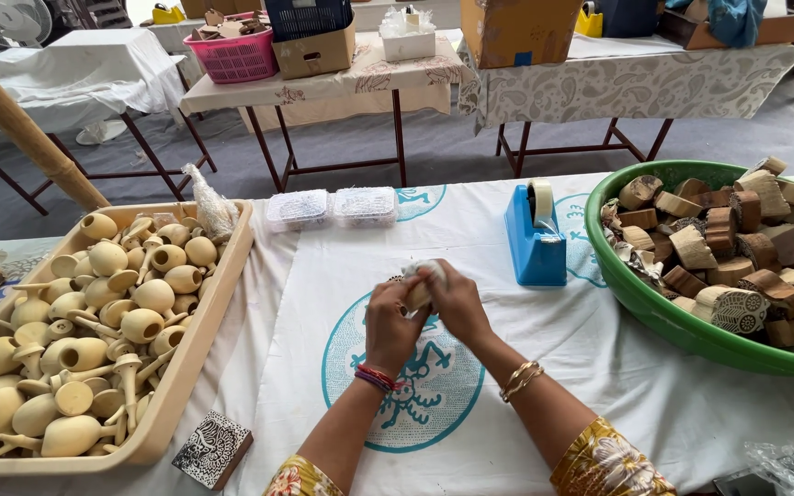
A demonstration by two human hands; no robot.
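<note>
My left hand [391, 323] and my right hand [453, 301] meet over the middle of the white cloth-covered table [544, 367]. Between them they hold a small wooden piece wrapped in white foam wrap [421, 278]. Fingers of both hands are curled around it, and most of the piece is hidden. A blue tape dispenser [534, 239] stands just beyond my right hand.
A beige tray [197, 340] of pale wooden toys sits at the left. A green basin [654, 303] of carved wooden blocks sits at the right. Two clear lidded boxes [333, 208] lie at the far edge. A patterned block [212, 448] rests near the front.
</note>
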